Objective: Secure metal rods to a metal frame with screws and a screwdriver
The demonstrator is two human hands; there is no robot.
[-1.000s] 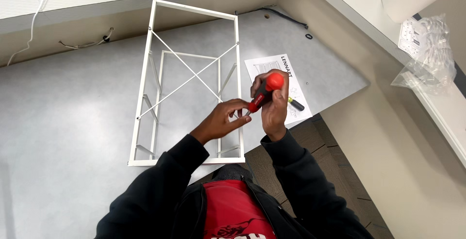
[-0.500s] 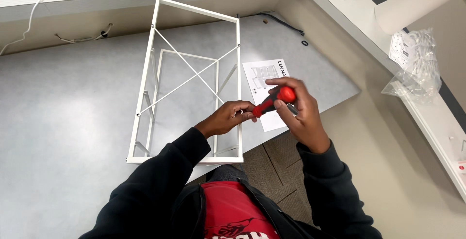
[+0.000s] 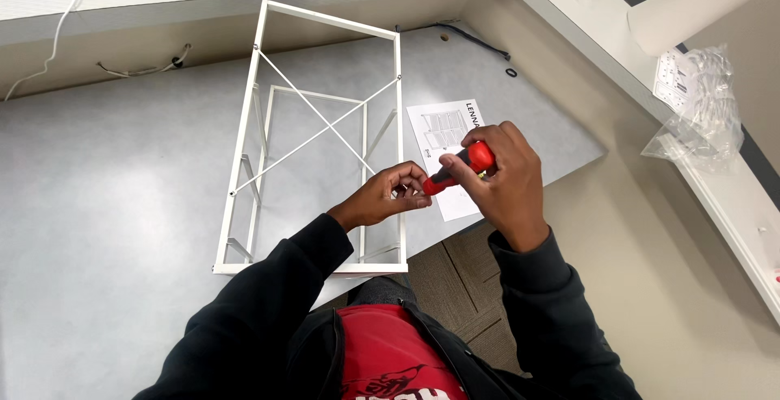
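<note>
Surface: grey laminate tabletop (image 3: 114,205) under white metal wire frame (image 3: 325,132)
Room: white paper roll (image 3: 691,6) at 2 o'clock
Hands: right hand (image 3: 500,176) gripping red-handled screwdriver (image 3: 459,168); left hand (image 3: 390,197) pinching frame rail

The screwdriver (image 3: 461,166) has a red handle with a black collar and lies nearly level, its tip pointing left at the frame (image 3: 321,136); its shaft is hidden by fingers. The frame is a white metal open box of thin bars with two crossed diagonal wires on top, lying on its side on the grey table (image 3: 106,180), its near right bar at the screwdriver's tip.
</note>
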